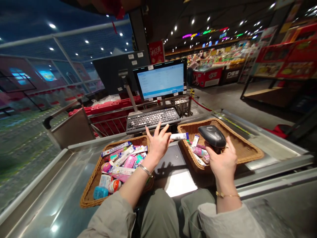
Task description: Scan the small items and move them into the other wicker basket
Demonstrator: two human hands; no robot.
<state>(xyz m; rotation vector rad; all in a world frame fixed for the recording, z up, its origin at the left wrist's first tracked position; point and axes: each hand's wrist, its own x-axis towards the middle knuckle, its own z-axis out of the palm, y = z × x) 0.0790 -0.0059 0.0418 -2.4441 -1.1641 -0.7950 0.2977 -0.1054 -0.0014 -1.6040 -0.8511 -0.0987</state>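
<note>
My left hand [158,142] pinches a slim white and blue candy packet [180,136] between thumb and fingers, its other fingers spread toward the keyboard. The packet points right, over the near rim of the right wicker basket [244,145]. My right hand [223,162] is wrapped round a black handheld barcode scanner [212,136], held above that basket. A few small packets [199,151] lie in the basket's left end. Under my left forearm stands the left wicker basket [86,190], full of colourful sweets, among them a red and white egg [115,186] and a blue container [100,192].
A black keyboard [153,119] sits beyond my left hand, with a lit monitor [160,80] behind it. Metal counter surfaces [49,185] run along both sides. A white sheet [180,183] lies between the baskets. Further off are red carts [111,112] and store shelves [279,62].
</note>
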